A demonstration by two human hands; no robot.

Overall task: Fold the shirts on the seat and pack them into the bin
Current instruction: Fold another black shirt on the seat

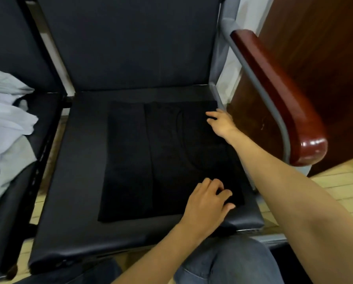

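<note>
A black shirt (161, 156) lies flat on the black seat (79, 181), with its left part folded over in a long strip. My left hand (207, 201) sits at the shirt's near right corner, fingers curled onto the cloth and pinching its edge. At the far right edge of the shirt, near the top corner, my right hand (220, 123) pinches the fabric between thumb and fingers. No bin is in view.
A heap of white and pale grey shirts (5, 124) lies on the neighbouring seat to the left. A glossy wooden armrest (274, 95) on a grey metal frame borders the seat on the right. My jeans-clad knee (228, 261) is at the seat's front edge.
</note>
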